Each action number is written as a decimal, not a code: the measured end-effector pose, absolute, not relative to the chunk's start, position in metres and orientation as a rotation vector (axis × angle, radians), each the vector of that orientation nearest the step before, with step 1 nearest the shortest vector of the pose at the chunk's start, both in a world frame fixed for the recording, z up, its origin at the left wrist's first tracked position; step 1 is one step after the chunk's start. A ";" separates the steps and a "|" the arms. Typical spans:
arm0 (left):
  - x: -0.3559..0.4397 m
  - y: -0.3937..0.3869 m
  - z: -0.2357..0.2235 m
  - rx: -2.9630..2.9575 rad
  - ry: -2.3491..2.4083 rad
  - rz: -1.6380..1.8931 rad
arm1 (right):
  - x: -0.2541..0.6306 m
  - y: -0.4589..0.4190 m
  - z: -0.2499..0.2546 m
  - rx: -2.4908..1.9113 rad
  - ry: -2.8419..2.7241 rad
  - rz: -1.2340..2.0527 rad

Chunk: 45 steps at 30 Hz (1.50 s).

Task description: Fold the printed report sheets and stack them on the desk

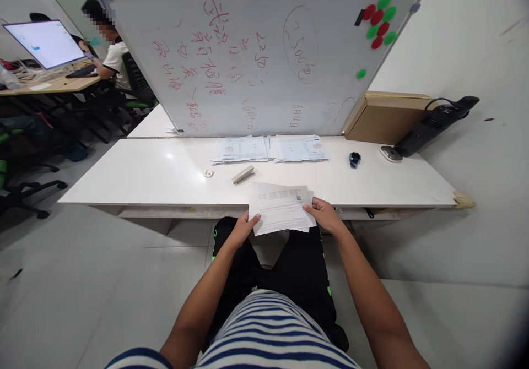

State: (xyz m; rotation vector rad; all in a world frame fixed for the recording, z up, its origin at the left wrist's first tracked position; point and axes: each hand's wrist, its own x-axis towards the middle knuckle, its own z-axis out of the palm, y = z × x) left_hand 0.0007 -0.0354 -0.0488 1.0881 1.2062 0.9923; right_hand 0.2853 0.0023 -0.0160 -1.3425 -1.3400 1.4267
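Several printed paper sheets (281, 209) are held between my two hands over the desk's front edge, slightly fanned so that a lower sheet shows at the right. My left hand (244, 228) is closed on their left edge, thumb on top. On the right edge, my right hand (324, 213) pinches them, also with the thumb above. Just beyond the sheets lies a stapler (243, 174), touched by neither hand. A small white object (209, 173) rests to its left. Two stacks of printed papers, a left stack (242, 150) and a right stack (301, 148), lie side by side farther back.
A whiteboard (264, 66) with writing and magnets stands along the back of the white desk (157, 173). Towards the right are a watch (354, 159), a mouse (390, 153), a black bottle (433, 125) and a cardboard box (384, 118). Another person (118, 60) sits at the far left.
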 end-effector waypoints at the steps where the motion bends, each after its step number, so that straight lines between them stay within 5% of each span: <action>1: 0.000 -0.033 -0.041 1.062 1.181 1.023 | 0.285 0.000 -0.008 -1.337 -1.347 1.413; 11: 0.001 0.048 0.030 1.321 1.157 1.261 | 0.259 0.030 0.014 -1.177 -1.138 1.021; 19: 0.021 0.076 -0.016 1.392 1.414 1.099 | 0.218 0.056 -0.030 -1.469 -1.161 1.068; 30: 0.011 0.087 -0.039 1.553 1.596 1.151 | 0.241 0.087 -0.032 -1.272 -1.332 1.087; 34: 0.010 0.088 -0.039 1.536 1.598 1.146 | 0.258 0.141 -0.025 -1.432 -1.344 0.680; 38: 0.010 0.088 -0.035 1.539 1.633 1.072 | 0.264 0.188 -0.022 -1.655 -1.923 0.245; 45: 0.010 0.090 -0.037 1.542 1.664 0.969 | 0.262 0.211 -0.022 -1.690 -2.499 0.083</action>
